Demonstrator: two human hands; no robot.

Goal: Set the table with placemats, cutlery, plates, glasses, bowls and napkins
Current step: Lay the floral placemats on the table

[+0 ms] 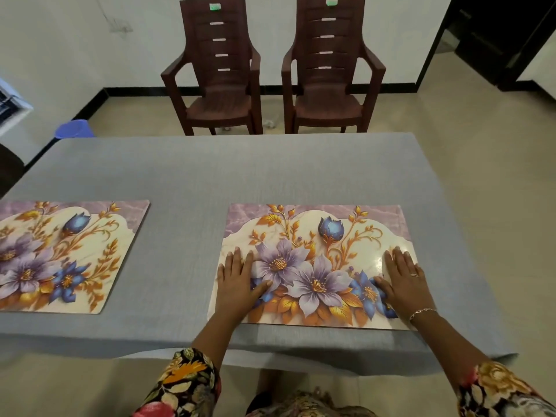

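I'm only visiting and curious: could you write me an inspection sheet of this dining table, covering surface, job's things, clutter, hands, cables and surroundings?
Surface: table under plain grey cloth, smooth.
Job's things: left floral placemat and right floral placemat, glossy rectangles lying flat, apart; no cutlery, plates, glasses, bowls or napkins seen.
Clutter: nothing seen.
Hands: left hand and right hand rest flat, fingers straight, on the right floral placemat's ends.
Cables: nothing seen.
Surroundings: two brown plastic armchairs beyond the table; blue plastic stool at left.
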